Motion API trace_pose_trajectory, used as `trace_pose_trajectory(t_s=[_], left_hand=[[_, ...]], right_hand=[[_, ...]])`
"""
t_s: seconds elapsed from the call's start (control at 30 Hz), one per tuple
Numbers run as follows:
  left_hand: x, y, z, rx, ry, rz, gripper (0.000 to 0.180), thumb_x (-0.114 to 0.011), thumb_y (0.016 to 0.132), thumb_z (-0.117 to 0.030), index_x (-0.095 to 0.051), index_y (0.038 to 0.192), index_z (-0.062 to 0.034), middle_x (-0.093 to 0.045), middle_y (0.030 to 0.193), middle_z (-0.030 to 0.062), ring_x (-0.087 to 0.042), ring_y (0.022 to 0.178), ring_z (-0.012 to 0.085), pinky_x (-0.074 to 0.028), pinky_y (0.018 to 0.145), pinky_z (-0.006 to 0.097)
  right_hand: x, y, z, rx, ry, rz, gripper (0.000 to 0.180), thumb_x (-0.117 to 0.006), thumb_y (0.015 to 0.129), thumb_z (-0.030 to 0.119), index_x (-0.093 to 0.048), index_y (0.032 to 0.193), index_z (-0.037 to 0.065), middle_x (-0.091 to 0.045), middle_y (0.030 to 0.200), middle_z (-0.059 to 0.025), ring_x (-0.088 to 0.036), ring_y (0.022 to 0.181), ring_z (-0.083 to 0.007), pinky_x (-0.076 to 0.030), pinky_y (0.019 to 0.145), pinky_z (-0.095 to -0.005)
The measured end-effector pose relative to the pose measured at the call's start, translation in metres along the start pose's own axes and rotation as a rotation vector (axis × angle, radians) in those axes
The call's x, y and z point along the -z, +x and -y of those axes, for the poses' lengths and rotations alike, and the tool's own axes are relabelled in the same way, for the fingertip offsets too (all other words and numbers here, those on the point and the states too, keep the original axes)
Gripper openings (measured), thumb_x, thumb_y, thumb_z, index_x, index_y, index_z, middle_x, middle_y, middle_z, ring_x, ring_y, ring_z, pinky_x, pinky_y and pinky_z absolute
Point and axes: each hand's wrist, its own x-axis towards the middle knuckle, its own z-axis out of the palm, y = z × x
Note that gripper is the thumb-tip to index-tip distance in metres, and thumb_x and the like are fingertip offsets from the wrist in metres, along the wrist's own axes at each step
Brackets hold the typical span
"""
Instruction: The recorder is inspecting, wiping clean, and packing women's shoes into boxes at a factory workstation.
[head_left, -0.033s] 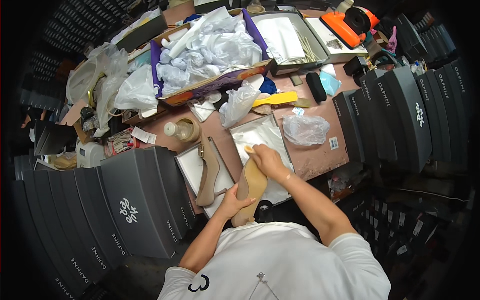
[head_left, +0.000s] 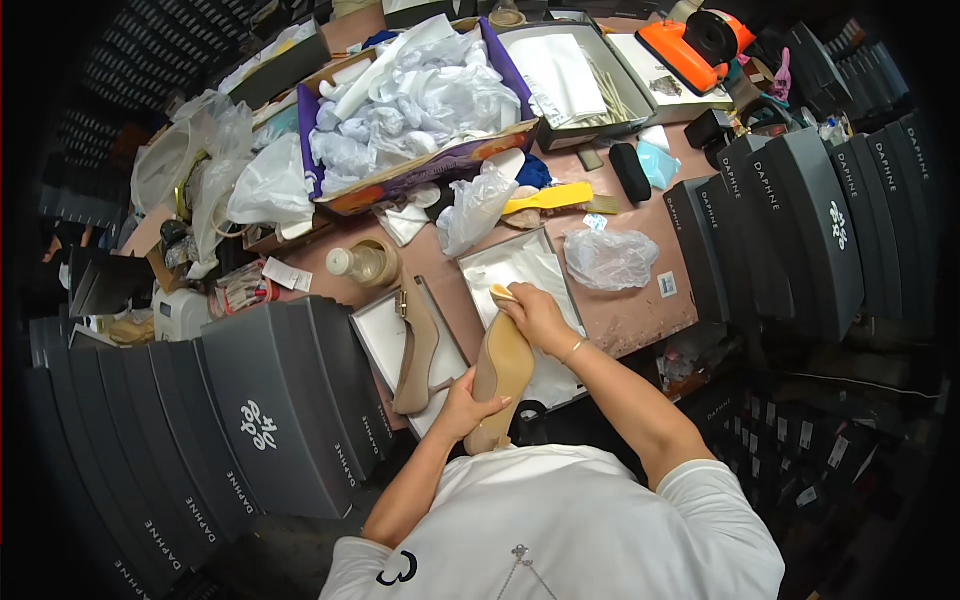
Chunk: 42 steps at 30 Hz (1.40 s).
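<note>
My left hand (head_left: 470,408) is closed around the heel half of a beige high-heeled shoe (head_left: 505,365), its tan sole turned up. At the shoe's toe, my right hand (head_left: 537,318) pinches a small pale yellow pad (head_left: 503,293), cloth or sponge, against it. Under the shoe lies an open shoe box (head_left: 545,240) lined with white tissue paper (head_left: 548,375). A matching beige shoe (head_left: 418,350) with a buckle rests on its side on a white-lined box part (head_left: 372,325) to the left.
Stacked dark grey shoe boxes flank me on the left (head_left: 265,400) and right (head_left: 795,225). A purple box (head_left: 505,70) of crumpled paper stands at the back. Nearer are a clear bottle (head_left: 345,262), a tape roll (head_left: 383,262), a yellow-handled brush (head_left: 550,197) and a plastic bag (head_left: 610,260).
My right hand has turned slightly at the toe, and the pale yellow pad in it has shifted a little. The left hand and shoe hold nearly the same place.
</note>
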Motion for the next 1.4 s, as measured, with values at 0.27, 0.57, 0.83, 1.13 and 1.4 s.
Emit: trace_pose_trajectory(t_s=[0.27, 0.57, 0.83, 1.13, 1.4], left_hand=[[0.042, -0.027, -0.016, -0.145, -0.409, -0.2, 0.059, -0.072, 0.076, -0.001, -0.044, 0.129, -0.0029, -0.059, 0.115, 0.0075, -0.06, 0.103, 0.0167, -0.049, 0.09, 0.03], [0.022, -0.003, -0.01, 0.011, -0.346, -0.071, 0.061, -0.073, 0.077, -0.002, -0.042, 0.13, -0.0026, -0.057, 0.114, 0.007, -0.059, 0.102, 0.0156, -0.051, 0.086, 0.031], [0.01, 0.032, 0.034, 0.188, -0.376, 0.019, 0.054, -0.07, 0.08, -0.003, -0.044, 0.128, -0.002, -0.06, 0.109, 0.0075, -0.063, 0.093, 0.0155, -0.053, 0.078, 0.03], [-0.002, 0.025, 0.023, 0.163, -0.24, -0.039, 0.061, -0.071, 0.079, -0.001, -0.043, 0.133, -0.0028, -0.058, 0.116, 0.0079, -0.059, 0.104, 0.0161, -0.049, 0.089, 0.03], [-0.007, 0.025, 0.024, 0.208, -0.227, -0.076, 0.06, -0.069, 0.079, 0.0, -0.043, 0.132, -0.0016, -0.059, 0.115, 0.0072, -0.059, 0.103, 0.0155, -0.049, 0.088, 0.03]], right_hand=[[0.008, -0.035, 0.071, -0.787, 0.691, 0.572, 0.025, -0.054, 0.095, 0.024, -0.056, 0.095, -0.001, -0.058, 0.075, -0.0043, -0.056, 0.066, -0.0087, -0.045, 0.056, -0.023], [0.039, -0.051, 0.028, -0.404, -0.236, 0.345, 0.016, -0.058, 0.088, 0.017, -0.054, 0.09, 0.001, -0.061, 0.08, -0.0199, -0.061, 0.076, -0.0412, -0.049, 0.066, -0.0458], [0.011, -0.065, 0.041, -0.19, 0.021, 0.164, 0.017, -0.062, 0.084, 0.011, -0.062, 0.101, 0.008, -0.055, 0.091, -0.0141, -0.059, 0.08, -0.0368, -0.048, 0.069, -0.0427], [-0.02, -0.04, -0.022, -0.241, 0.027, 0.194, 0.017, -0.058, 0.086, 0.013, -0.062, 0.099, 0.002, -0.061, 0.087, -0.0202, -0.059, 0.083, -0.0411, -0.048, 0.072, -0.0464], [-0.006, -0.051, 0.023, -0.189, 0.039, 0.423, 0.019, -0.062, 0.085, 0.016, -0.062, 0.1, 0.005, -0.062, 0.091, -0.0195, -0.06, 0.082, -0.0412, -0.049, 0.071, -0.0475]])
